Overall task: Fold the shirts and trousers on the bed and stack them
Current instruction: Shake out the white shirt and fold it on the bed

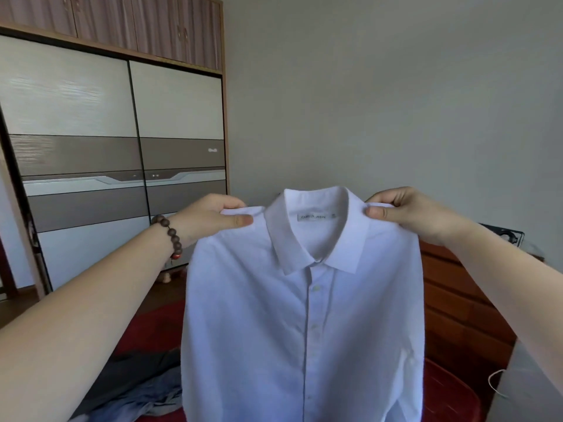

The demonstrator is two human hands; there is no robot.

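A white button-up shirt (304, 324) hangs in the air in front of me, buttoned, collar up, front facing me. My left hand (210, 219) pinches its left shoulder seam between thumb and fingers; a wooden bead bracelet sits on that wrist. My right hand (408, 213) pinches the right shoulder seam the same way. The shirt's lower part runs out of the frame's bottom edge. Below at the left, a crumpled heap of grey and blue-grey clothes (134, 388) lies on the red bed cover (152, 330).
A large wardrobe with sliding doors (122, 147) stands at the left. A wooden chest of drawers (463, 306) stands at the right behind the shirt, with a dark object on top. A plain wall fills the background.
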